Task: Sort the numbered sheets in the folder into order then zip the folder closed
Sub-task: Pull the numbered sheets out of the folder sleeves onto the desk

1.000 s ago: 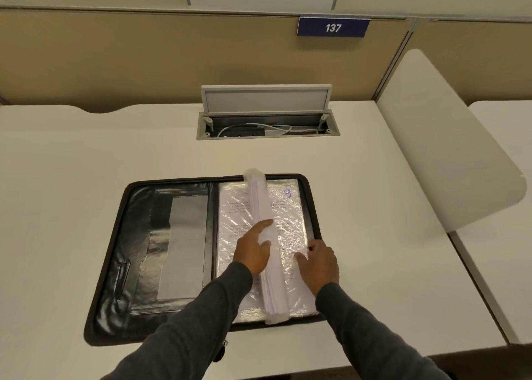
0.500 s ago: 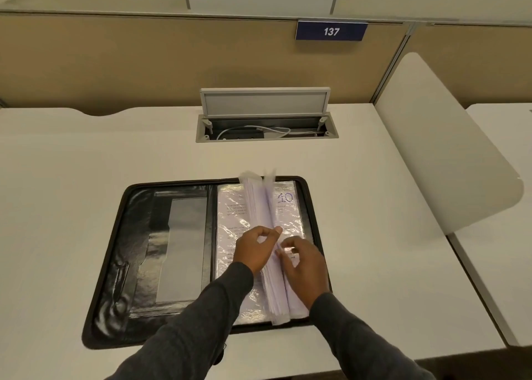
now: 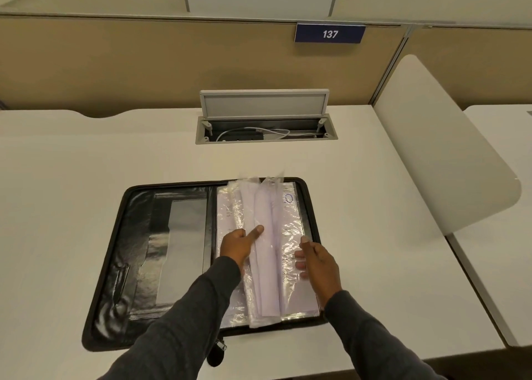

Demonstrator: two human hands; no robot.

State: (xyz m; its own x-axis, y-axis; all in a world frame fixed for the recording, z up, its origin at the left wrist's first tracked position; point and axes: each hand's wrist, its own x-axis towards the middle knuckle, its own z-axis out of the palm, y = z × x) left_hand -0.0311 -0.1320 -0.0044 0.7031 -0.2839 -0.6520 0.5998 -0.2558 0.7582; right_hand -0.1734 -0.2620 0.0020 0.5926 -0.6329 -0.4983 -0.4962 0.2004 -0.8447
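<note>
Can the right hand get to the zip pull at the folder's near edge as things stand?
Probably yes. The zip pull shows in the gap between the two sleeves, uncovered, and the right hand holds nothing. The left sleeve lies close beside the pull, so room looks tight.

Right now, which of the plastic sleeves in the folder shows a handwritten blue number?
The flat sleeve at the far right, blue ink at its top corner. The raised sleeves show only edges; the left sleeve only faint print.

Black zip folder [image 3: 135, 253] lies open — sleeved sheets [image 3: 267, 253] standing fanned.
</note>
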